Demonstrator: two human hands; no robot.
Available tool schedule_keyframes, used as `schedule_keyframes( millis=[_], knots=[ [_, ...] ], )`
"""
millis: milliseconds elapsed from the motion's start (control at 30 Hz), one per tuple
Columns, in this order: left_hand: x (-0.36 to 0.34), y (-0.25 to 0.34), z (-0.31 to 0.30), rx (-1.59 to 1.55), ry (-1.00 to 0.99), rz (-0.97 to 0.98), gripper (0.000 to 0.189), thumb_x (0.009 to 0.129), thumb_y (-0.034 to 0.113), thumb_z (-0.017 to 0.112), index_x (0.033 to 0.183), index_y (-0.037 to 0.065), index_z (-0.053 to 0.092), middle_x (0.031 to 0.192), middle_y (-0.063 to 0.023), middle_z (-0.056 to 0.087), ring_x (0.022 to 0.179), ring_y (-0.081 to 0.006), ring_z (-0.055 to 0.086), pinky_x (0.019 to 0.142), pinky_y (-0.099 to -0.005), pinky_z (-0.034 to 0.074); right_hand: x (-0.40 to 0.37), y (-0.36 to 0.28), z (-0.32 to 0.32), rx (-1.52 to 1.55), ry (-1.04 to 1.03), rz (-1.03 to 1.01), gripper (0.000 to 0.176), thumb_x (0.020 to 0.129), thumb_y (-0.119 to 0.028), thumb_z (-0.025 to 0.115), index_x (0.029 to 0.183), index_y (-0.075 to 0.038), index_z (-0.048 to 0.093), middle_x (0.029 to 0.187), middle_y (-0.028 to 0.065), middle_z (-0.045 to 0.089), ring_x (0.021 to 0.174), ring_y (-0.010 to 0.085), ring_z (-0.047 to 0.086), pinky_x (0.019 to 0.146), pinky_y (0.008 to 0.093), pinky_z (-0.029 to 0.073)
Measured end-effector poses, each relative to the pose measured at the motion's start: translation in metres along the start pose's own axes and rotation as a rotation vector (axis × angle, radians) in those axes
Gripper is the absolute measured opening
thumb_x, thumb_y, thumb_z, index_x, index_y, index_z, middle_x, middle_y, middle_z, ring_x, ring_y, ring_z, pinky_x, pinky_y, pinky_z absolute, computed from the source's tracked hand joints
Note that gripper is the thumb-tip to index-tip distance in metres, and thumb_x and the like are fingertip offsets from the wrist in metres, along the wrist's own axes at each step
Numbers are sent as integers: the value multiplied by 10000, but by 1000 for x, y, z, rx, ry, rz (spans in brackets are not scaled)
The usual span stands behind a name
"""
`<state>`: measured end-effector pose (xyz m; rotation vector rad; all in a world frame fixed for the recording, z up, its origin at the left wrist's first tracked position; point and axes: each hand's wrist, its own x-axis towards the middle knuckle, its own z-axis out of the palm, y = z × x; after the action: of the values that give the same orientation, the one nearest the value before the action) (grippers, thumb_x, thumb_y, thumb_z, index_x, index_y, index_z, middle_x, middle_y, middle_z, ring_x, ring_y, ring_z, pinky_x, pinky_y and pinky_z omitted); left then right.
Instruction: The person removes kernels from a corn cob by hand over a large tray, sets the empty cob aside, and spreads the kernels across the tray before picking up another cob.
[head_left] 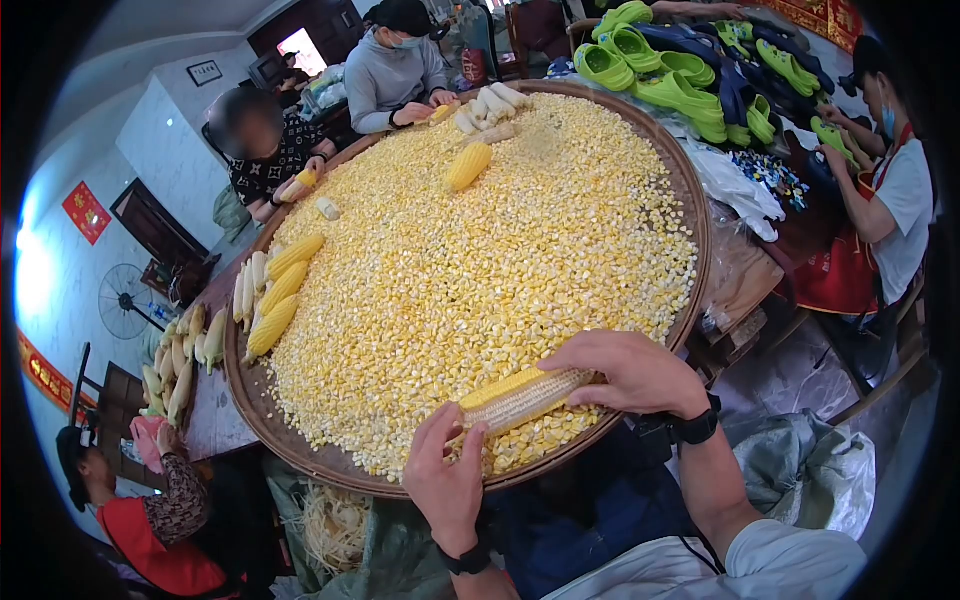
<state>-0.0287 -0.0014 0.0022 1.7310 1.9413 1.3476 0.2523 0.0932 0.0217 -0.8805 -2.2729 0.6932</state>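
A partly shelled corn cob point(525, 398) lies across the near edge of a large round tray point(703, 245), held at both ends. My left hand point(447, 468) grips its left end between thumb and fingers. Around the right end, my right hand point(635, 372) is closed with the thumb on the near side. Bare pale cob shows along the cob's middle, with yellow kernels above and below the strip. Loose corn kernels point(480, 300) are spread thickly over the tray beneath both hands.
Whole yellow cobs point(283, 290) and stripped cobs point(490, 108) lie on the tray. Husked corn point(178, 360) is piled at left. Green clogs point(685, 85) are heaped at back right. Co-workers sit around, two handling corn at the tray's far side. A sack point(805, 475) stands at right.
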Motion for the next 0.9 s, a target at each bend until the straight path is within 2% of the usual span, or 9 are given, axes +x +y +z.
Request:
schedule_keyframes(
  millis=[233,333,533,900],
  knots=[
    [0,-7,0,9,-20,22,452,925,97,938,1341,-3,794,1333,-158,807,997,-253,830,795,-350,642,1,-2,-3,-4,-29,18,543,963,-238,885,1472,-117,737,1311,142,780,1238,369,737,1045,460,582],
    [0,3,-3,7,-36,-90,440,925,109,943,1317,-19,790,1334,-170,807,995,-260,834,802,-355,646,1,0,-2,0,-30,9,539,964,-236,884,1468,-116,737,1310,142,779,1235,369,737,1043,461,582],
    [1,-5,-1,57,-55,-86,421,926,106,944,1288,-42,789,1294,-196,818,998,-265,840,808,-365,647,0,-1,-2,-4,-23,16,544,958,-235,888,1468,-117,738,1306,142,780,1230,373,740,1045,463,583],
    [-1,-5,2,-3,-10,-74,399,915,81,945,1268,-29,795,1259,-175,831,978,-243,835,790,-357,637,0,0,-2,-8,-24,18,557,948,-241,896,1469,-125,739,1313,139,783,1241,371,740,1049,462,585]
  ],
)
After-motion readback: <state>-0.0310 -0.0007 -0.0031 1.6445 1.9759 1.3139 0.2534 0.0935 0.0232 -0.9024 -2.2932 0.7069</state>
